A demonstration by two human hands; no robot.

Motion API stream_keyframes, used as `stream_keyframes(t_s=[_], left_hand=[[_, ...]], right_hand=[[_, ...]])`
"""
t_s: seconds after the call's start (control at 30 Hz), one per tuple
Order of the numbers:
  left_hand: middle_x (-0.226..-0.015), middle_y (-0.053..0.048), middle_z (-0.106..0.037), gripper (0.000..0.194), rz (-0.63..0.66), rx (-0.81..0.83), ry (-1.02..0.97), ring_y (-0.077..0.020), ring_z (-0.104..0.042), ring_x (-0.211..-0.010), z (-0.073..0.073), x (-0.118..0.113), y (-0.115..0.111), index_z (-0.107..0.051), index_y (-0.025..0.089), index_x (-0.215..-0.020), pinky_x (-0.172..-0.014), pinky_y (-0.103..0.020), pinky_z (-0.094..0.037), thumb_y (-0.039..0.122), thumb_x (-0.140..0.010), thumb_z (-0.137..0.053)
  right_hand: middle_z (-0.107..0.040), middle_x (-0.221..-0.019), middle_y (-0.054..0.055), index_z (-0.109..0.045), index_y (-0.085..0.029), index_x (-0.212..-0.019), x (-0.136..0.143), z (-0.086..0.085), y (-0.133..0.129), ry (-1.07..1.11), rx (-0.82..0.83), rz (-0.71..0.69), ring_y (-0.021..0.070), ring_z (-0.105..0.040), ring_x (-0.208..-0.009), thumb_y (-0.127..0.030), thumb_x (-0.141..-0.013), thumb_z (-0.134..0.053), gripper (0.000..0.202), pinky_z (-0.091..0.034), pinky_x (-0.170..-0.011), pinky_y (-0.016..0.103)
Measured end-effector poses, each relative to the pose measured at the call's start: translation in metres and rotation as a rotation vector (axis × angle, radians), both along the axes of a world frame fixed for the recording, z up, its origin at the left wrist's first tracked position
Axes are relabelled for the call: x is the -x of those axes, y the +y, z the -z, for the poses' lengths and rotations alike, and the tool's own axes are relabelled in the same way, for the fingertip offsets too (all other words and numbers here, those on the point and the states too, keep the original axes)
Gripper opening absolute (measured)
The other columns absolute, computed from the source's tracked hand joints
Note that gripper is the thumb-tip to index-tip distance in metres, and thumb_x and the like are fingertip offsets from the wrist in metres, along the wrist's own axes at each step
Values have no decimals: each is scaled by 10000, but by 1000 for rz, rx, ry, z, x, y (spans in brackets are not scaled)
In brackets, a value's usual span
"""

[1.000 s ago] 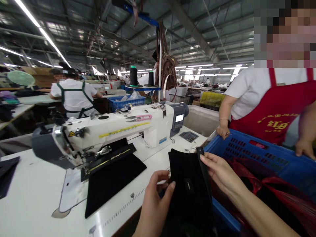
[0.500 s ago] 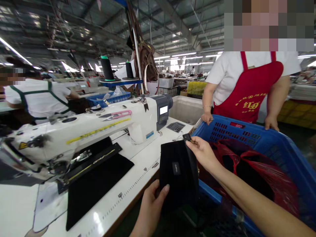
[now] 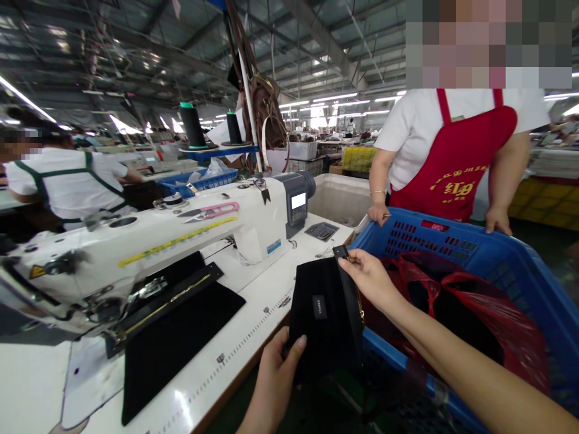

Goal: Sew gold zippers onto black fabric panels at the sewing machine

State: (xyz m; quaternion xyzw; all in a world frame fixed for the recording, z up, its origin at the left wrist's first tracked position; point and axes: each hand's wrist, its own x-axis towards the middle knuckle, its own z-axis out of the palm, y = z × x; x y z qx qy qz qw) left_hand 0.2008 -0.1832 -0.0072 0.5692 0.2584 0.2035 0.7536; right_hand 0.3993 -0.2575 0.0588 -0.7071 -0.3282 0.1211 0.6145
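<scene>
I hold a black fabric piece [image 3: 323, 307] with a small label at the table's right edge. My left hand [image 3: 275, 377] grips its lower edge from below. My right hand [image 3: 368, 277] pinches its upper right corner, where a zipper end shows. To the right stands a blue crate [image 3: 456, 247] with red plastic bags and dark cloth inside. A person in a red apron [image 3: 452, 163] stands behind the crate with both hands on its far rim.
A white sewing machine [image 3: 172, 235] with pink snips on top sits on the white table [image 3: 253, 301]; black fabric [image 3: 176, 331] with a zipper lies under its foot. A seated worker [image 3: 67, 181] is at far left. Thread cones and a hanging brown bag stand behind.
The view swung right at first. My hands raised the black piece slightly; my right hand went from resting flat on it to pinching its top corner. The last half second shows almost no motion.
</scene>
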Motion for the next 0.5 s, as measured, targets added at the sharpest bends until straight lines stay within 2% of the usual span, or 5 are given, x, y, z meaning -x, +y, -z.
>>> stream_keyframes(t_s=[0.1, 0.2, 0.33, 0.4, 0.5], left_hand=[[-910, -86, -667, 395, 23, -43, -76, -274, -586, -942, 2, 1, 3, -638, 135, -931, -796, -329, -475, 461, -714, -684], [-1028, -106, -658, 377, 27, -44, -172, -301, -553, -1054, -1, 0, 6, -625, 146, -981, -915, -375, -425, 413, -724, -695], [-1220, -96, -581, 664, -65, 84, -306, -286, -497, -1165, -24, 0, 7, -432, 219, -1275, -983, -371, -396, 339, -698, -738], [-1292, -78, -527, 785, -88, 74, -323, -273, -443, -1222, -39, 1, 8, -319, 256, -1357, -1000, -350, -390, 315, -698, -741], [-1335, -65, -484, 875, -112, 55, -352, -270, -425, -1237, -54, 3, 11, -172, 307, -1411, -1011, -371, -384, 321, -725, -715]], right_hand=[[-589, -749, 17, -551, -181, -793, 1, -2, -1, -23, -7, -15, 167, -572, -671, -407, -724, -605, 242, -445, -627, 295], [-556, -764, -11, -536, -201, -983, 6, -7, -3, -42, -26, -64, 146, -560, -673, -406, -746, -596, 319, -450, -622, 273], [-532, -766, -35, -308, -274, -1356, 20, -17, -7, -45, -7, -173, 126, -546, -597, -413, -791, -573, 639, -462, -565, 260], [-584, -923, 12, -236, -280, -1405, 27, -22, -9, -43, 6, -221, 160, -599, -755, -426, -804, -565, 701, -492, -694, 299], [-578, -1134, 59, -165, -252, -1434, 31, -31, -11, -13, 43, -280, 206, -552, -1041, -460, -790, -583, 795, -422, -910, 339]])
